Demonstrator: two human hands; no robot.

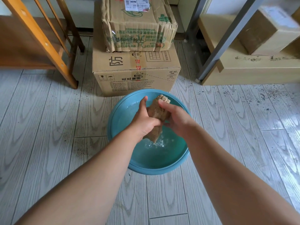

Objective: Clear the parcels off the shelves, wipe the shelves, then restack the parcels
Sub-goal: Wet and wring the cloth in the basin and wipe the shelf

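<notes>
**Here, a wet cloth held over the basin**

Both hands, left hand point(144, 122) and right hand point(175, 117), grip a twisted brown cloth point(156, 114), dripping above the blue basin point(118, 117). Just behind the basin, two stacked cardboard parcels point(136, 62) stand on the floor.

A home storage corner.
Grey plank floor point(48, 127); stacked cardboard boxes point(136, 69) at 12 o'clock, wooden frame point(40, 38) at 10.
</notes>
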